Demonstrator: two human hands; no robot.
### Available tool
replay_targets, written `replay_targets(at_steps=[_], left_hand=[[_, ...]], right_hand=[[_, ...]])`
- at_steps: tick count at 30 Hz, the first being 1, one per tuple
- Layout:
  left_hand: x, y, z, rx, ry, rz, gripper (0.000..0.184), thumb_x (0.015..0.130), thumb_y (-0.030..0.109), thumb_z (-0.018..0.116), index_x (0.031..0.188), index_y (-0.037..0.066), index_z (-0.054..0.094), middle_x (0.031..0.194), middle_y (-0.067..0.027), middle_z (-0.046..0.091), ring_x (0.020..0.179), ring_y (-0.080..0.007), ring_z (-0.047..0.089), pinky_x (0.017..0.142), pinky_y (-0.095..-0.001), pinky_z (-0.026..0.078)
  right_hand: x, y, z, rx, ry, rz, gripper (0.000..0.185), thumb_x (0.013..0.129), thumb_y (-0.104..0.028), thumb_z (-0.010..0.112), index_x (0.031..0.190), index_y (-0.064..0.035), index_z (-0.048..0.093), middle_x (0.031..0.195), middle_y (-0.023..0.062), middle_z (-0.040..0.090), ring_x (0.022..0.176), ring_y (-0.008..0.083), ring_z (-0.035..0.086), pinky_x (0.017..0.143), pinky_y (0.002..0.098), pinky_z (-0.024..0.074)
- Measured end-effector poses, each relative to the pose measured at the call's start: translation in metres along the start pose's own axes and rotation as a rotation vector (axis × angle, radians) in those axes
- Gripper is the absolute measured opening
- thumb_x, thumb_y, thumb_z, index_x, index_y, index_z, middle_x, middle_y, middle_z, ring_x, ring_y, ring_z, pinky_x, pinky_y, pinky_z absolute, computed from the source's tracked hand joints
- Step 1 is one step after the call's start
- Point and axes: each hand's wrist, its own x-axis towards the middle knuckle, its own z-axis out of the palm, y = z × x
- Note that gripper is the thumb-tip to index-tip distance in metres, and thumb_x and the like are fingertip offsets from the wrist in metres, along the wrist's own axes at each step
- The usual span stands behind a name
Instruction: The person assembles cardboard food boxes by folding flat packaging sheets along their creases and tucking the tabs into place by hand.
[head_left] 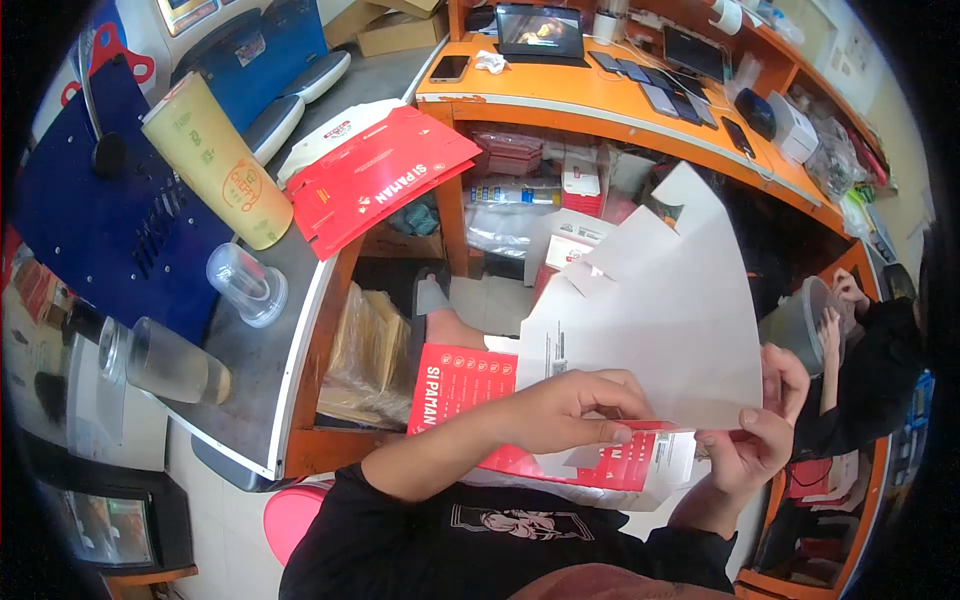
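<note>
A large cardboard box blank (pixel 650 310), pale on the side toward me, stands partly unfolded between my hands above my lap. My left hand (pixel 590 410) pinches its lower fold, where a strip of red shows by the thumb. At the blank's lower right corner, my right hand (pixel 755 425) grips the edge between thumb and fingers. Under my left forearm lies red printed cardboard (pixel 460 375) marked "SIPAMAN"; whether it belongs to the same blank is partly hidden.
Folded red box blanks (pixel 385 175) lie on the grey table at left, near a tall yellow cup stack (pixel 215 160), a clear plastic cup (pixel 247 285) and a jar (pixel 178 360). Phones and a tablet (pixel 540 32) rest on the orange desk (pixel 560 85). Another person holds a clear tub (pixel 800 325) at right.
</note>
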Motion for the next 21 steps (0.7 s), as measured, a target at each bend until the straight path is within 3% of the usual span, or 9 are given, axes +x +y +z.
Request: replay_targets(at_steps=[1,4,6,10,13,16,17,19,21], left_hand=[[-0.001,-0.002,-0.001,0.002,-0.001,0.0,0.023,0.097,0.006,0.066,0.119,-0.001,0.066,0.109,-0.0068,0.059,0.103,-0.0141,0.058,0.09,-0.0281,0.046],[-0.003,-0.006,0.001,0.031,0.002,0.01,0.023,0.099,0.004,0.062,0.121,-0.001,0.065,0.111,-0.0076,0.059,0.106,-0.0161,0.057,0.092,-0.0293,0.045],[-0.002,-0.002,0.005,0.088,0.003,0.032,0.025,0.098,0.002,0.061,0.123,-0.001,0.064,0.11,-0.0078,0.059,0.105,-0.0167,0.058,0.092,-0.0298,0.045],[0.0,0.008,0.015,0.061,0.104,-0.022,0.029,0.097,0.0,0.06,0.126,-0.002,0.064,0.111,-0.0095,0.06,0.105,-0.0184,0.059,0.093,-0.0299,0.045],[-0.001,0.017,0.023,0.142,0.167,-0.025,0.032,0.096,-0.001,0.061,0.128,-0.003,0.063,0.112,-0.0116,0.061,0.106,-0.0197,0.059,0.093,-0.0304,0.046],[-0.001,0.025,0.031,0.228,0.21,0.005,0.034,0.095,-0.004,0.06,0.128,-0.004,0.063,0.109,-0.0118,0.061,0.101,-0.0201,0.06,0.089,-0.0297,0.047],[-0.002,0.027,0.032,0.26,0.213,0.02,0.034,0.094,-0.005,0.06,0.128,-0.004,0.063,0.107,-0.012,0.06,0.1,-0.0205,0.06,0.087,-0.0297,0.047],[-0.003,0.036,0.035,0.341,0.238,0.05,0.034,0.094,-0.006,0.06,0.127,-0.005,0.063,0.105,-0.0126,0.059,0.096,-0.0214,0.06,0.083,-0.0301,0.047],[-0.003,0.051,0.036,0.452,0.272,0.08,0.033,0.093,-0.007,0.06,0.125,-0.005,0.063,0.103,-0.0131,0.058,0.093,-0.0223,0.059,0.08,-0.0307,0.048]], right_hand=[[-0.003,0.003,-0.003,0.002,0.013,-0.024,0.035,0.075,-0.013,0.087,0.102,-0.019,0.065,0.137,0.0221,0.048,0.127,0.039,0.054,0.1,0.0479,0.0517],[-0.01,-0.004,0.001,0.296,0.082,0.213,0.036,0.067,-0.003,0.086,0.095,-0.0187,0.071,0.125,0.0123,0.054,0.119,0.032,0.059,0.097,0.0443,0.0516],[0.0,-0.016,0.001,-0.118,-0.103,0.016,0.036,0.063,-0.003,0.088,0.092,-0.0187,0.074,0.121,0.0086,0.055,0.117,0.031,0.059,0.097,0.0431,0.0509],[0.022,-0.028,-0.004,-0.422,-0.298,-0.186,0.036,0.059,-0.008,0.089,0.092,-0.0172,0.077,0.12,0.007,0.057,0.113,0.033,0.061,0.09,0.04,0.0542],[0.039,-0.045,-0.005,-0.436,-0.462,-0.196,0.033,0.058,-0.009,0.088,0.09,-0.0157,0.079,0.111,0.0073,0.061,0.108,0.0334,0.063,0.082,0.0377,0.0561],[0.052,-0.053,-0.006,-0.54,-0.451,-0.184,0.033,0.055,-0.01,0.085,0.087,-0.0152,0.08,0.103,0.0079,0.064,0.101,0.0329,0.064,0.075,0.0371,0.056],[0.052,-0.054,-0.003,-0.582,-0.394,-0.207,0.037,0.051,-0.01,0.083,0.087,-0.0144,0.08,0.1,0.007,0.065,0.099,0.0309,0.062,0.075,0.0378,0.055],[0.063,-0.06,-0.004,-0.564,-0.577,-0.274,0.037,0.05,-0.011,0.08,0.088,-0.0135,0.08,0.098,0.0049,0.065,0.098,0.0296,0.061,0.075,0.0377,0.0541],[0.066,-0.066,-0.002,-0.59,-0.588,-0.276,0.036,0.052,-0.012,0.078,0.088,-0.0129,0.079,0.096,0.0022,0.065,0.096,0.0281,0.059,0.075,0.0371,0.0524]])
